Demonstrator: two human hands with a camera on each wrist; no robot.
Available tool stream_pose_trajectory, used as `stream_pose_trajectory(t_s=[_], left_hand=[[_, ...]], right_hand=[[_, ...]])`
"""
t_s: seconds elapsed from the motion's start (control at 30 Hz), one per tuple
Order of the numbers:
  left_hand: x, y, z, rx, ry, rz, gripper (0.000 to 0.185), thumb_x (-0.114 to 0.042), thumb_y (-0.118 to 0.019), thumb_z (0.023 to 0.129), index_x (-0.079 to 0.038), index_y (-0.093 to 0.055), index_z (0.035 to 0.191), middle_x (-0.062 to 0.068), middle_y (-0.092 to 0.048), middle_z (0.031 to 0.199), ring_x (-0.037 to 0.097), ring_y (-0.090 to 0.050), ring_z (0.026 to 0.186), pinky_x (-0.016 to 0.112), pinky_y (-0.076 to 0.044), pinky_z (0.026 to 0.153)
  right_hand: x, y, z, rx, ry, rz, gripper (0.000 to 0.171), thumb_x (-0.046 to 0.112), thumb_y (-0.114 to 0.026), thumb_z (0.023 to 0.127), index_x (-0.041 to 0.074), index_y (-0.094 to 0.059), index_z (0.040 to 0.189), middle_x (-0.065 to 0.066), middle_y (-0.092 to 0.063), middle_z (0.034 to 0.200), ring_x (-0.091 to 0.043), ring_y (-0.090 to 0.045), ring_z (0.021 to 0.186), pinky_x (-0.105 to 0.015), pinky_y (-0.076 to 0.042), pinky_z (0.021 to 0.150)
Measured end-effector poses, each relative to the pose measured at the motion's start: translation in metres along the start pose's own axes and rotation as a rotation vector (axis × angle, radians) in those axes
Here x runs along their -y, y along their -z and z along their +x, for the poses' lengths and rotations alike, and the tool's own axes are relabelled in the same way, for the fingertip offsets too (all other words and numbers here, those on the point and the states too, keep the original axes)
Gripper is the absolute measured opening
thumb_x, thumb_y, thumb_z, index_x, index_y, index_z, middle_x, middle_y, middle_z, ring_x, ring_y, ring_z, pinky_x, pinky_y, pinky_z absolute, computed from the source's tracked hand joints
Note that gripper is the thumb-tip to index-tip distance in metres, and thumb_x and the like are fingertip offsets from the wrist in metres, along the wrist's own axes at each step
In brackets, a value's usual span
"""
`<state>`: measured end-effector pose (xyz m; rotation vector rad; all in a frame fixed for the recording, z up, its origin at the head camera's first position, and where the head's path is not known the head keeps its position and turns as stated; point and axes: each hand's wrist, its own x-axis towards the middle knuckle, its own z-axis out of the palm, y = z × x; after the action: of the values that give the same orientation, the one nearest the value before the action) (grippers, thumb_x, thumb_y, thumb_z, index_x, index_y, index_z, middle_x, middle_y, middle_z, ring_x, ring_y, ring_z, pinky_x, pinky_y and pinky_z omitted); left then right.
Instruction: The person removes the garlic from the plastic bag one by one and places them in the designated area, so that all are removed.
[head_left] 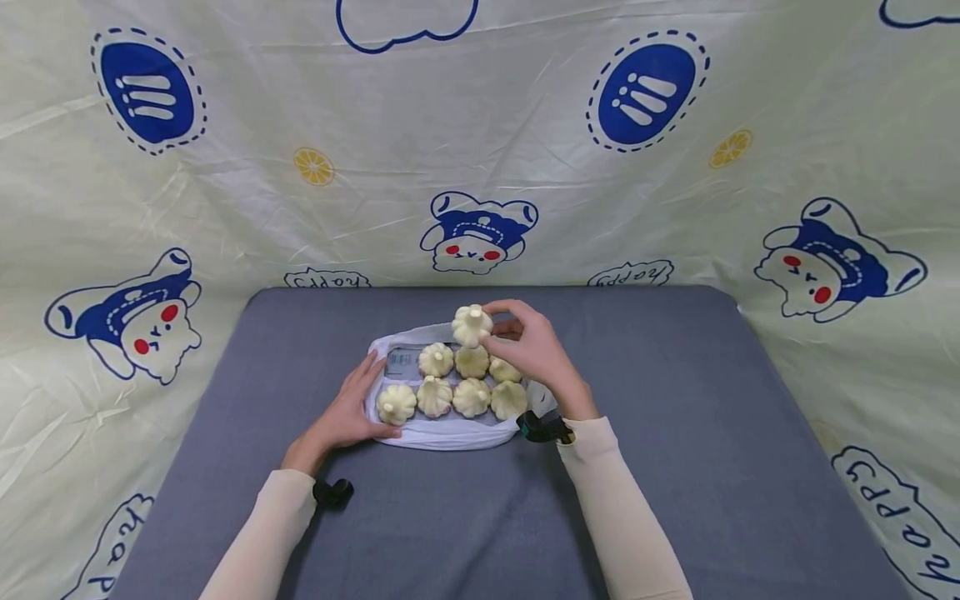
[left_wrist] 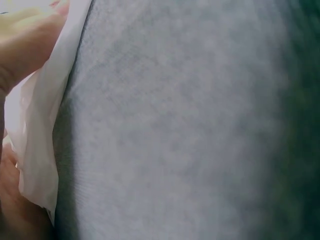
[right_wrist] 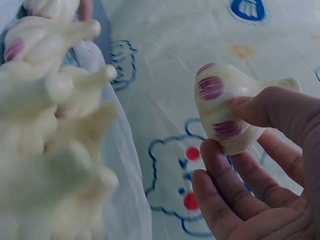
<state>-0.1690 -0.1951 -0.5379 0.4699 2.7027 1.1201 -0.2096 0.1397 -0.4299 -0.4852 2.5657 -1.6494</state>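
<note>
A white tray (head_left: 442, 437) wrapped in thin plastic lies on the grey table and holds several cream garlic bulbs (head_left: 471, 397) in two rows. My right hand (head_left: 534, 348) pinches one more garlic bulb (head_left: 472, 324) just above the tray's far edge; in the right wrist view this bulb (right_wrist: 230, 112) shows purple streaks and sits between thumb and fingers (right_wrist: 227, 190). My left hand (head_left: 349, 408) rests against the tray's left end with its thumb along the front rim. The left wrist view shows only the white wrap (left_wrist: 47, 125) and grey cloth (left_wrist: 180, 130).
The grey cloth-covered table (head_left: 675, 400) stretches wide on both sides of the tray. A cream curtain printed with blue bears (head_left: 480, 233) hangs behind and around the table. Black wrist camera mounts (head_left: 543, 427) sit at both sleeves.
</note>
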Motion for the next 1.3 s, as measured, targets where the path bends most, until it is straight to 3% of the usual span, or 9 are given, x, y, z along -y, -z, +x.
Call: stream_pose_trajectory(t_s=[0.17, 0.33, 0.47, 0.63, 0.9, 1.3], left_hand=[[0.001, -0.001, 0.0, -0.008, -0.004, 0.001, 0.125, -0.041, -0.094, 0.069, -0.009, -0.02, 0.165, 0.014, -0.006, 0.174, 0.046, -0.007, 0.157, 0.072, -0.016, 0.12], [0.003, -0.001, 0.0, -0.012, -0.003, 0.0, 0.125, -0.042, -0.094, 0.068, -0.01, -0.022, 0.165, 0.014, -0.008, 0.174, 0.045, -0.009, 0.157, 0.072, -0.016, 0.12], [0.003, -0.002, 0.0, -0.011, 0.004, -0.005, 0.124, -0.043, -0.094, 0.068, -0.011, -0.022, 0.165, 0.012, -0.009, 0.174, 0.044, -0.009, 0.158, 0.072, -0.017, 0.12], [0.003, -0.001, 0.0, -0.011, 0.005, -0.01, 0.124, -0.043, -0.094, 0.068, -0.011, -0.023, 0.165, 0.012, -0.01, 0.174, 0.044, -0.009, 0.157, 0.072, -0.018, 0.12], [0.004, -0.002, 0.0, -0.012, -0.004, -0.003, 0.123, -0.04, -0.095, 0.067, -0.008, -0.024, 0.164, 0.014, -0.01, 0.174, 0.044, -0.009, 0.157, 0.071, -0.018, 0.12], [0.005, -0.002, 0.001, -0.003, 0.009, 0.003, 0.123, -0.046, -0.093, 0.069, -0.012, -0.023, 0.165, 0.012, -0.009, 0.174, 0.044, -0.01, 0.157, 0.073, -0.019, 0.119]], right_hand=[[-0.011, 0.021, -0.016, -0.082, 0.02, 0.066, 0.043, 0.013, -0.075, 0.094, 0.011, -0.062, 0.135, -0.011, -0.059, 0.138, -0.03, -0.068, 0.112, -0.035, -0.059, 0.091], [-0.026, 0.037, -0.031, -0.173, 0.017, 0.106, 0.044, 0.008, -0.075, 0.093, 0.005, -0.061, 0.135, -0.017, -0.062, 0.135, -0.016, -0.069, 0.107, -0.018, -0.056, 0.087], [-0.042, 0.049, -0.04, -0.242, -0.012, 0.129, 0.045, 0.008, -0.076, 0.092, 0.003, -0.061, 0.135, -0.02, -0.062, 0.132, -0.003, -0.068, 0.101, -0.014, -0.056, 0.084], [-0.06, 0.058, -0.048, -0.308, -0.082, 0.146, 0.046, 0.008, -0.077, 0.092, 0.0, -0.06, 0.135, -0.022, -0.061, 0.133, 0.001, -0.067, 0.097, -0.013, -0.055, 0.08], [-0.084, 0.064, -0.057, -0.352, -0.176, 0.151, 0.049, 0.01, -0.076, 0.093, -0.001, -0.058, 0.138, -0.02, -0.057, 0.139, 0.004, -0.064, 0.098, -0.01, -0.053, 0.079], [-0.117, 0.063, -0.067, -0.355, -0.245, 0.033, 0.049, 0.01, -0.075, 0.094, -0.001, -0.057, 0.138, -0.023, -0.058, 0.14, 0.002, -0.064, 0.098, -0.01, -0.051, 0.075]])
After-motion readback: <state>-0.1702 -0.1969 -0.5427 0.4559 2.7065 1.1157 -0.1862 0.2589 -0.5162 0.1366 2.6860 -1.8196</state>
